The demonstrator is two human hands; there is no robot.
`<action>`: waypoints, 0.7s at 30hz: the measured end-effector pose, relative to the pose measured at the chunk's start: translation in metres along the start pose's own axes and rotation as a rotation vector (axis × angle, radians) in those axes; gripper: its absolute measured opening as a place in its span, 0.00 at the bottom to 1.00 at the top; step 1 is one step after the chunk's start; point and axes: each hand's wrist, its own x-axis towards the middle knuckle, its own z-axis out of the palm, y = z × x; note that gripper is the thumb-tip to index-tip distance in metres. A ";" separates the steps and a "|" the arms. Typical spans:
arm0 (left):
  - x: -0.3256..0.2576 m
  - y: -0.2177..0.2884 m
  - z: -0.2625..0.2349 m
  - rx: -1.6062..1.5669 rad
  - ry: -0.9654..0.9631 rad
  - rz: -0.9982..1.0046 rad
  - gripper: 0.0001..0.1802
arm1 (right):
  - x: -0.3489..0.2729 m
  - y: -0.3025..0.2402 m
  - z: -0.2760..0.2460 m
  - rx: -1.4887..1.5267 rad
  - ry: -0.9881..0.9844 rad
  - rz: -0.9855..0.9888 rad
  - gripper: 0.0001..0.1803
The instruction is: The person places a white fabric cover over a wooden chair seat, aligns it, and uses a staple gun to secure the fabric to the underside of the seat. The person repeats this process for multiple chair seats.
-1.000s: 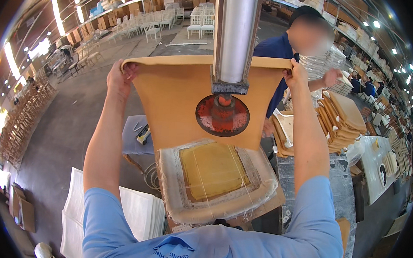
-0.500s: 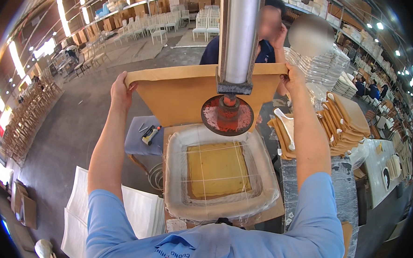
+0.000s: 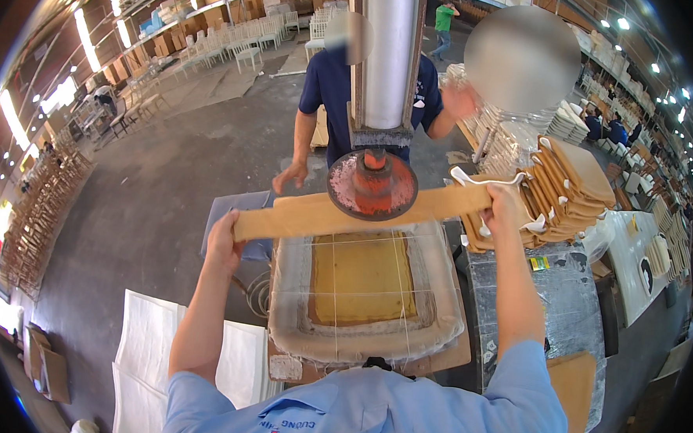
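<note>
My left hand (image 3: 224, 240) and my right hand (image 3: 502, 208) are closed on opposite ends of a tan seat cushion cover (image 3: 291, 217). Stretched between them, the cover shows mainly as a long band, tilted up toward the right. A round press disc (image 3: 372, 185), stained red and pink, hangs from a thick metal column (image 3: 387, 62) and hides the band's middle. Below and nearer to me lies a padded, cloth-wrapped square frame (image 3: 290, 327), apart from the cover. Strings cross the yellowish pad (image 3: 363, 280) inside it.
A co-worker in a dark blue shirt (image 3: 322, 90) stands just beyond the column. Tan covers (image 3: 575, 189) are stacked on the right-hand table (image 3: 561, 306), near a small yellow packet (image 3: 539, 263). White sheets (image 3: 147, 363) lie at lower left, and a blue-grey stool (image 3: 233, 210) stands behind the frame.
Both hands have come down and nearer with the cover, its broad face dropping from sight. The co-worker's arm has lowered, and the view has shifted slightly. The small packet on the right-hand table now shows.
</note>
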 end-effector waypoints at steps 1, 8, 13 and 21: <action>-0.011 -0.010 -0.011 0.003 -0.013 -0.003 0.14 | -0.012 0.003 -0.016 -0.056 -0.011 0.009 0.06; -0.077 -0.088 -0.068 0.051 -0.088 -0.178 0.16 | -0.104 0.065 -0.112 -0.248 0.068 0.072 0.09; -0.111 -0.131 -0.084 0.182 -0.030 -0.250 0.14 | -0.150 0.106 -0.169 -0.461 0.168 0.208 0.10; -0.149 -0.161 -0.114 0.297 0.059 -0.344 0.12 | -0.199 0.133 -0.215 -0.695 0.246 0.272 0.10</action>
